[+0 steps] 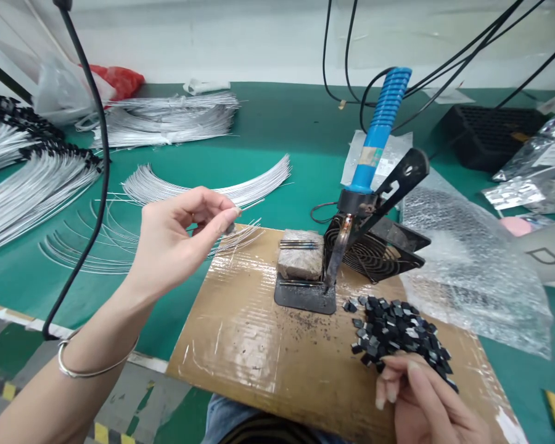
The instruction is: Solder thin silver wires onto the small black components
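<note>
My left hand (180, 237) is raised over the left edge of a taped cardboard board (240, 345), its thumb and fingers pinched on a thin silver wire (247, 208) with a small dark piece at the fingertips. My right hand (420, 401) rests low on the board, fingertips at the near edge of a heap of small black square parts (398, 333); whether it holds one I cannot tell. A blue-handled soldering iron (374, 148) leans in its black stand (305, 296), tip down beside a grey sponge block (300, 253).
Bundles of silver wires (166, 120) lie fanned on the green mat at left and back. A small black fan (374, 250) sits behind the stand, bubble wrap (472, 271) at right, a black tray (490, 132) and silver bags at far right. Black cables hang down.
</note>
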The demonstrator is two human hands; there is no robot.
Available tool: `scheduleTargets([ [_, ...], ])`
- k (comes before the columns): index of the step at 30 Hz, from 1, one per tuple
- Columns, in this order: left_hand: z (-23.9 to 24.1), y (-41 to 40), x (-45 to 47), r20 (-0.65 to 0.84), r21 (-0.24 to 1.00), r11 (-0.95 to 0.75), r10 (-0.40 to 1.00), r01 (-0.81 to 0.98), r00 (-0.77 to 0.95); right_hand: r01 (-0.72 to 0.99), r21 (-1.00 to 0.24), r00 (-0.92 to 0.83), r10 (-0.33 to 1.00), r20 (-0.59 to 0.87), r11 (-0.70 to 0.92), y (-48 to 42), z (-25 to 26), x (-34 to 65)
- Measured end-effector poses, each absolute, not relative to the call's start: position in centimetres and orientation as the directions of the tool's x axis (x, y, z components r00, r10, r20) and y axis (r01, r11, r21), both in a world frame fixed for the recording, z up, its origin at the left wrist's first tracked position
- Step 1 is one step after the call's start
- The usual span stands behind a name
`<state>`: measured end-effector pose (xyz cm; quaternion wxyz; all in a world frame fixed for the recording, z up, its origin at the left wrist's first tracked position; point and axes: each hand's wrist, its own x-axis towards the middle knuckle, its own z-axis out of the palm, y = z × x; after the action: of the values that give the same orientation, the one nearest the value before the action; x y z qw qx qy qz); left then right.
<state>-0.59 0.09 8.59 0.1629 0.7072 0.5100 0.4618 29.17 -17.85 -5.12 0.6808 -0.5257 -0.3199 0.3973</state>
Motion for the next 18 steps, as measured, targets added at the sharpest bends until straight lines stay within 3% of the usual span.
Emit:
scheduleTargets([
  [3,7.1,2.5,-0.5,0.508,0.608,-0.418,0.858,0.675,0.074,-0.207,-0.968,0.479,0.878,0.025,0.141,-17.9,-5.3,29.2],
  [5,5.5,5.4,-0.6,0.443,0.522,-0.353,0.89,0.777,0.106,-0.209,-0.967,0.479,0.877,0.031,0.148,-17.8,-5.3,29.1],
  [11,0.8,13.6,-0.1,0.302,0.407,-0.252,0.944,0.878,0.131,-0.204,-0.968,0.501,0.865,0.023,0.144,-17.5,-4.8,28.8],
  [18,-1.4,15.0,2.3,0.264,0.184,-0.212,0.951,0.96,0.16,-0.184,-0.97,0.465,0.884,0.054,0.156,-17.7,-5.9,29.4],
])
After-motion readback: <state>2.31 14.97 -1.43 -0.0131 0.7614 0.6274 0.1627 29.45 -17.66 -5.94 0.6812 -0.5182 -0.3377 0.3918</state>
